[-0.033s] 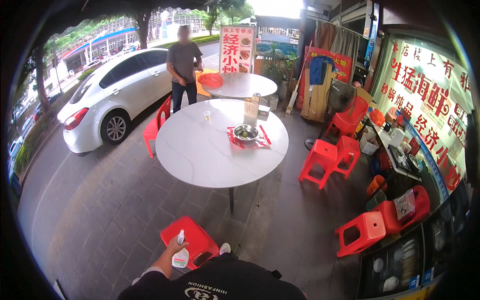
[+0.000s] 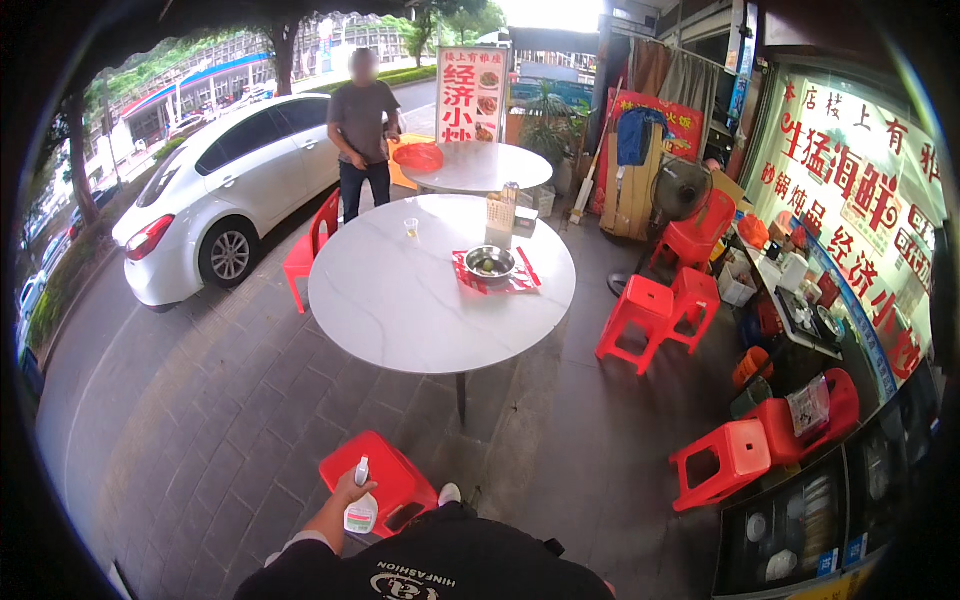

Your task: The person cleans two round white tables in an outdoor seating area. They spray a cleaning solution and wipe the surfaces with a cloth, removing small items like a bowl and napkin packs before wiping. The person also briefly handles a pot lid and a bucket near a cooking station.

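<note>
My left hand (image 2: pixel 346 494) is closed round the neck of a spray bottle (image 2: pixel 361 516) with a white body and a grey-and-white head. The bottle appears over a red plastic stool (image 2: pixel 375 455) close in front of me; whether it touches the seat I cannot tell. My right hand is out of view. Beyond the stool stands a round white marbled table (image 2: pixel 400 310). On it are a metal bowl (image 2: pixel 490 263) with small green things inside, red-and-white printed paper (image 2: pixel 518 284) under the bowl, a clear cup (image 2: pixel 411 228) and a perforated chopstick holder (image 2: pixel 500 213).
A second round table (image 2: pixel 490 165) holds a red bag or basin (image 2: pixel 418 157); a person (image 2: pixel 362 125) stands beside it. A white car (image 2: pixel 230 180) is parked at the left. Red stools (image 2: pixel 640 310) and a fan (image 2: pixel 682 190) stand right. A cluttered side table (image 2: pixel 800 320) lines the window.
</note>
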Motion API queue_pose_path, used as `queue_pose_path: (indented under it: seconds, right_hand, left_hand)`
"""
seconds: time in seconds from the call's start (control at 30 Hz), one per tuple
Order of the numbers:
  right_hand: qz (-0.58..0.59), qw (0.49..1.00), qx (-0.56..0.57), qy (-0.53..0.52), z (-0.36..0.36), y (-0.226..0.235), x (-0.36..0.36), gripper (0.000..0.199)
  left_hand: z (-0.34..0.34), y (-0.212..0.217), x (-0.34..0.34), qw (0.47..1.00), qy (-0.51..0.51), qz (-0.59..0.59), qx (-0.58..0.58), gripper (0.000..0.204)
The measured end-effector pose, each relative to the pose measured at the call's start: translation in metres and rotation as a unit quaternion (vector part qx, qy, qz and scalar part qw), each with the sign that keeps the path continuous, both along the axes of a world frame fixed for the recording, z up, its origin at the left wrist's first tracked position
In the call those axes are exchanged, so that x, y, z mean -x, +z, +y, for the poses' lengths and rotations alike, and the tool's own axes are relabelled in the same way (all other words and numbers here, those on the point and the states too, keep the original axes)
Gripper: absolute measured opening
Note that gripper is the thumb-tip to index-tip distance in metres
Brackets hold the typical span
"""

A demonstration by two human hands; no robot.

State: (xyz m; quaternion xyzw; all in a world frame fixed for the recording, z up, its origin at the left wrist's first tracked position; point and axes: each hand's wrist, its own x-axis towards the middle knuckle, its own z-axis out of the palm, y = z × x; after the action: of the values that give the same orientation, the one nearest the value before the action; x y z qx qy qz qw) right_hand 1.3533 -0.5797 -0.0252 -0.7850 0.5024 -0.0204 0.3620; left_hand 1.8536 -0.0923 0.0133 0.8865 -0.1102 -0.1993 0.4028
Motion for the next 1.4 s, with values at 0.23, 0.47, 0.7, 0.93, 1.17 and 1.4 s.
queue_pose_path:
  seconds: [0.23,0.47,0.7,0.93,1.17,1.4]
  right_hand:
    - [0.002,0.997,-0.072,-0.037,-0.024,0.010,-0.021,0.029]
    - [-0.069,0.993,-0.079,0.048,-0.086,0.008,-0.185,0.028]
    - [-0.185,0.933,-0.253,0.179,-0.091,0.158,-0.443,0.021]
    - [-0.277,0.913,-0.234,0.185,-0.121,0.253,-0.616,0.037]
    - [-0.179,0.930,-0.286,0.149,-0.210,0.193,-0.707,0.045]
    - [-0.142,0.934,-0.274,0.179,-0.279,0.157,-0.860,0.052]
  left_hand:
    - [-0.032,-0.020,-0.031,0.996,-0.017,-0.080,-0.046,0.061]
    - [-0.056,-0.014,-0.056,0.998,0.051,0.016,0.032,0.052]
    - [-0.038,-0.050,-0.098,0.993,0.095,0.072,0.013,0.049]
    - [-0.058,-0.041,-0.155,0.997,0.060,-0.025,-0.045,0.055]
    - [-0.098,-0.021,-0.157,0.982,0.185,0.034,0.015,0.057]
    - [-0.117,-0.028,-0.111,0.962,0.257,0.086,-0.012,0.059]
